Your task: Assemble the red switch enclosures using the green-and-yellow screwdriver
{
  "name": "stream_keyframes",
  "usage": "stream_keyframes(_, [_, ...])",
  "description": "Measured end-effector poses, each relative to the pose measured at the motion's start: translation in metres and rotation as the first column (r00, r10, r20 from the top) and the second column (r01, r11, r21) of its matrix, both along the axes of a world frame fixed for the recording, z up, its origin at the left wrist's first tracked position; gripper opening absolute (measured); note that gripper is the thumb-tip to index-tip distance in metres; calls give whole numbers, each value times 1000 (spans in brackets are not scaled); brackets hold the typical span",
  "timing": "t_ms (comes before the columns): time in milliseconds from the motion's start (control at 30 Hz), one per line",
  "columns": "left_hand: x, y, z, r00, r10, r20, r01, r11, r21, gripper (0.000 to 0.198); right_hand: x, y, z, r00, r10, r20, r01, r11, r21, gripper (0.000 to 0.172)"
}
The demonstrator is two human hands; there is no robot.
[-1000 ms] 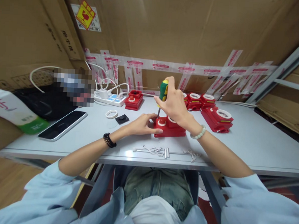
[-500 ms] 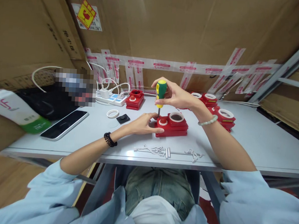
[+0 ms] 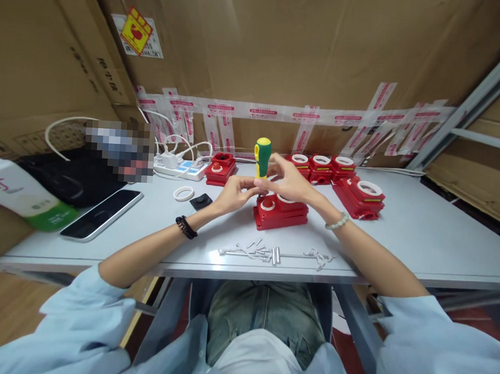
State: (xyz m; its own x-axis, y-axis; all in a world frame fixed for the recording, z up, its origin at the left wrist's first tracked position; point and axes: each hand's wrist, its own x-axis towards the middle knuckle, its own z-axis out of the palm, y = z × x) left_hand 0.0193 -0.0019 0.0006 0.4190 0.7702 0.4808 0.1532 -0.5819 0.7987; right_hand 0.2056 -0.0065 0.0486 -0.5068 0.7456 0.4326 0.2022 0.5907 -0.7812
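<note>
A red plastic housing [image 3: 280, 213] with a white ring and a small round button lies in front of me on the grey table [image 3: 420, 237]. Upright above its left end stands a green and yellow screwdriver [image 3: 262, 155]. My right hand [image 3: 288, 180] grips the lower handle. My left hand [image 3: 234, 190] has its fingers pinched at the shaft just below the handle, a little above the housing.
Several more red housings [image 3: 362, 194] stand behind at the right, and one [image 3: 220, 168] at the left by a white power strip [image 3: 179, 166]. A white ring [image 3: 184, 193], a black part [image 3: 200, 201], a phone [image 3: 100, 214] and loose screws [image 3: 271, 252] lie on the table.
My left hand has lifted off the housing up to the screwdriver shaft. My right hand slid lower on the handle, and the tool stands more upright.
</note>
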Motion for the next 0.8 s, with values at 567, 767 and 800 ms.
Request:
stream_keyframes(567, [4,-8,3,985,170,8,-171,985,26,22,-8,-7,-5,969,-243,-47,247,935,253,37])
stream_keyframes(767, [3,-4,2,981,188,52,-188,982,9,30,-16,-3,-11,964,-223,-145,244,958,150,41])
stream_keyframes(800, [2,-4,2,982,183,48,-184,983,14,30,-15,-1,-13,970,-213,-118,228,963,143,38])
